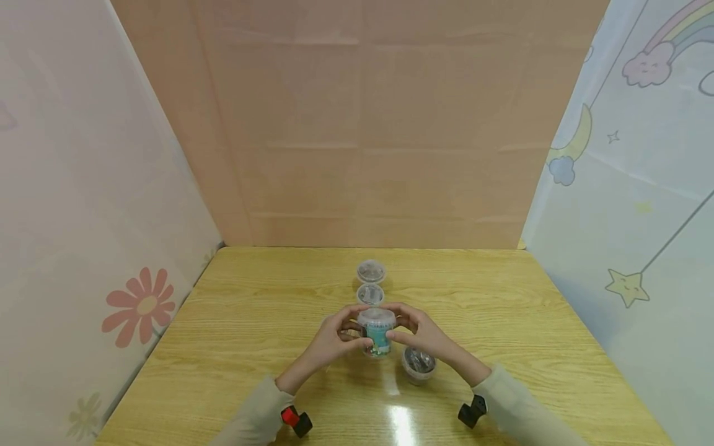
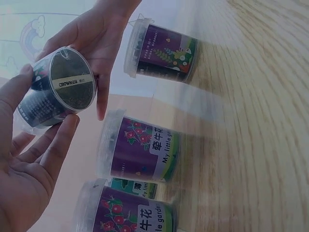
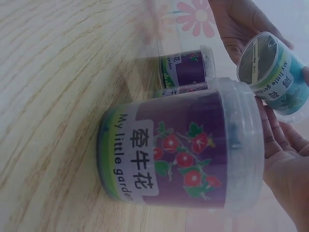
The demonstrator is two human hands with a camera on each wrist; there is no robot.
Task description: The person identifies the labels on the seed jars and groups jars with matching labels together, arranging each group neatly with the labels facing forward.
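Both hands hold one small clear lidded cup (image 1: pixel 377 334) with a teal label just above the table. My left hand (image 1: pixel 347 329) pinches its left side and my right hand (image 1: pixel 406 328) pinches its right side. In the left wrist view the cup's base (image 2: pixel 59 92) faces the camera, with left fingers (image 2: pixel 58 145) under it and the right hand (image 2: pixel 96 36) behind it. The right wrist view shows the teal cup (image 3: pixel 273 72) tilted between the left hand (image 3: pixel 241 24) and the right palm (image 3: pixel 289 164).
Three purple-labelled cups stand on the wooden table (image 1: pixel 251 322): two in a row behind the hands (image 1: pixel 370 271) (image 1: pixel 370 293), and one (image 1: pixel 418 362) under the right wrist. Cardboard and patterned sheets wall in the back and sides.
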